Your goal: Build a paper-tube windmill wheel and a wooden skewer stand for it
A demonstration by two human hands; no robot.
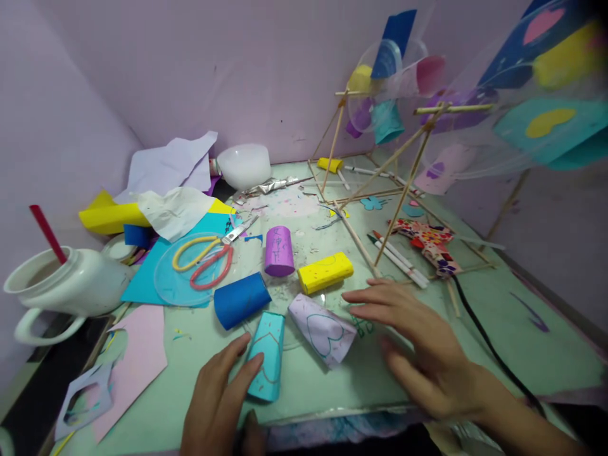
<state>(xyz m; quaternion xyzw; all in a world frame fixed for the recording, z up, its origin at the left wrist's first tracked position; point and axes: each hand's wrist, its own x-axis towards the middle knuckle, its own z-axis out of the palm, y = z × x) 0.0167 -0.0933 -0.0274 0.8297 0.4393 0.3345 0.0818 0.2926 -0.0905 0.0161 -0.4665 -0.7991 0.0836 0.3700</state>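
Note:
Several paper rolls lie in a ring on the pale green tabletop. My left hand [221, 392] is at the turquoise paper roll [268, 358], its fingertips against the roll's left side, fingers apart and not wrapped round it. Up and left of that lies a blue paper roll [242, 300]. A purple paper roll [279, 252] with writing is at the far side, a yellow paper roll [325, 272] to its right. Nearest to my right hand [418, 342] is a lilac paper roll [325, 329] with a drawn heart. That hand hovers beside it, open, fingers stretched out.
Scissors [209, 256] rest on a clear plastic disc [166, 285] at left. A white teapot [90, 278] stands near the left edge. Wooden-stick frames [406, 180] carrying paper-cup pinwheels [387, 120] stand at right. Pens [403, 259] and a black cable [494, 348] lie there too.

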